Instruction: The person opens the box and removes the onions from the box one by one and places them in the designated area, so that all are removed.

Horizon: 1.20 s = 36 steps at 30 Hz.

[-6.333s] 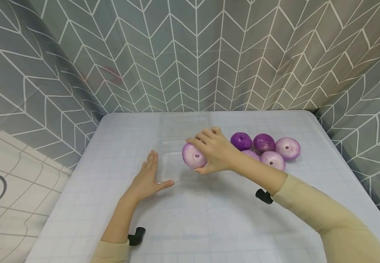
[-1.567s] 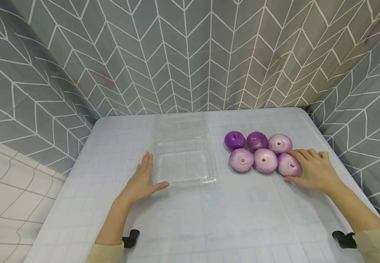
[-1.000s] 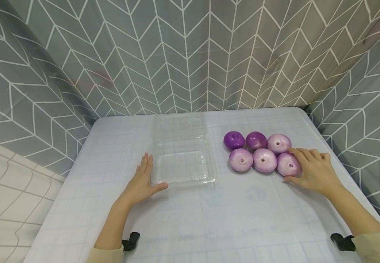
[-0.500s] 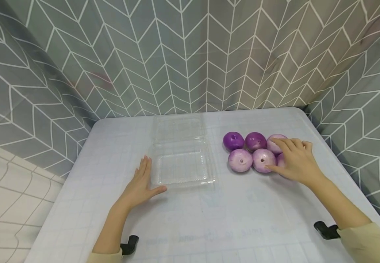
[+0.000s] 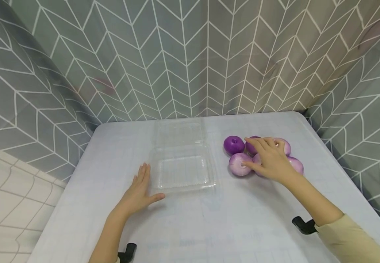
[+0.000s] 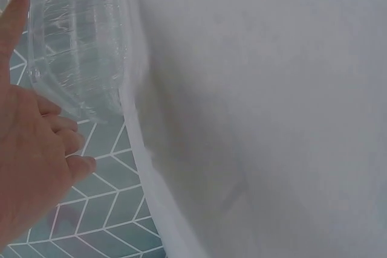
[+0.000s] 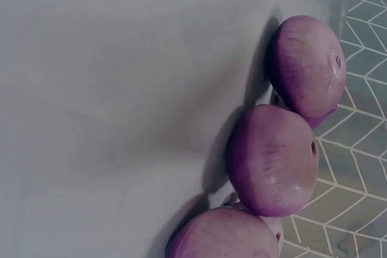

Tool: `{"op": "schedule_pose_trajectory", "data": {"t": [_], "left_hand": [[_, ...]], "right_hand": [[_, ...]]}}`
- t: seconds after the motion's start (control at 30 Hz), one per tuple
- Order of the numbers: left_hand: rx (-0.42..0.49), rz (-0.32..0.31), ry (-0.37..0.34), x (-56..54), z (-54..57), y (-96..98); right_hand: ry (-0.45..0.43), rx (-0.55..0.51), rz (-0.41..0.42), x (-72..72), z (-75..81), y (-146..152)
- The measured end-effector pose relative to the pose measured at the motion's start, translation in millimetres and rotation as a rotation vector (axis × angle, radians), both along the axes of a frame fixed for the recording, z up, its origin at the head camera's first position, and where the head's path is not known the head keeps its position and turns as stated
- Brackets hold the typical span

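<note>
Several purple onions stand in two close rows on the right side of the table, among them a dark purple onion [image 5: 233,145] at the back left and a paler onion [image 5: 238,165] in front of it. My right hand [image 5: 272,160] is over the rows, fingers and thumb spread and partly hiding the middle onions. No onion is lifted. A clear plastic clamshell box [image 5: 182,171] lies with its lid folded back. My left hand [image 5: 138,193] is beside the box's left edge, fingers straight and thumb out along the near corner. The right wrist view shows onions [image 7: 273,164], but no hand.
The white-covered table [image 5: 196,226] ends at a grey herringbone-patterned curtain [image 5: 196,65] behind and at the sides. Black wrist mounts [image 5: 304,225] stick out from both wrists. The box's clear lid [image 5: 180,132] lies flat near the back edge.
My right hand has let go of the front right onion and moved left over the rows. Earlier it carried an onion by the box; that onion now stands with the others. The left hand stays.
</note>
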<state>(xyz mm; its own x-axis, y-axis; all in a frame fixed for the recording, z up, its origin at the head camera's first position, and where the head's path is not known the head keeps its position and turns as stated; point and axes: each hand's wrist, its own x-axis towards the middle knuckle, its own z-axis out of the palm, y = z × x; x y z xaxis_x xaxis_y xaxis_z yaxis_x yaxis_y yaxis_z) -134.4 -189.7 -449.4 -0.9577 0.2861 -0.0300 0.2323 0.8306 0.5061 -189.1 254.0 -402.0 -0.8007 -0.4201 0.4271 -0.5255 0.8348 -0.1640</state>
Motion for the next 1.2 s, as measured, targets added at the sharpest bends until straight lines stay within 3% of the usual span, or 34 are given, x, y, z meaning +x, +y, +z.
{"op": "schedule_pose_trajectory", "data": {"t": [0.2,0.4,0.53,0.73,0.97,1.2], "left_hand": [[-0.005,-0.011,-0.009,0.9,7.4,-4.9],[-0.025,0.018,-0.012,-8.4,32.3,-26.5],[-0.092,0.052,0.023,-17.3,44.5,-45.2],[-0.216,0.088,0.064,-26.9,46.8,-63.4],[-0.269,0.101,0.044,-41.9,45.4,-74.6],[-0.308,0.144,0.044,-50.1,42.3,-81.1]], "right_hand": [[-0.003,0.015,0.003,-4.3,0.1,-4.0],[-0.063,-0.001,-0.024,-9.4,1.4,-1.2],[-0.120,-0.010,-0.038,-10.1,0.3,1.7],[-0.175,0.019,-0.063,-10.8,0.1,5.6],[-0.199,0.078,-0.109,-9.4,2.2,13.2],[-0.255,0.099,-0.148,-7.5,-0.1,21.6]]}}
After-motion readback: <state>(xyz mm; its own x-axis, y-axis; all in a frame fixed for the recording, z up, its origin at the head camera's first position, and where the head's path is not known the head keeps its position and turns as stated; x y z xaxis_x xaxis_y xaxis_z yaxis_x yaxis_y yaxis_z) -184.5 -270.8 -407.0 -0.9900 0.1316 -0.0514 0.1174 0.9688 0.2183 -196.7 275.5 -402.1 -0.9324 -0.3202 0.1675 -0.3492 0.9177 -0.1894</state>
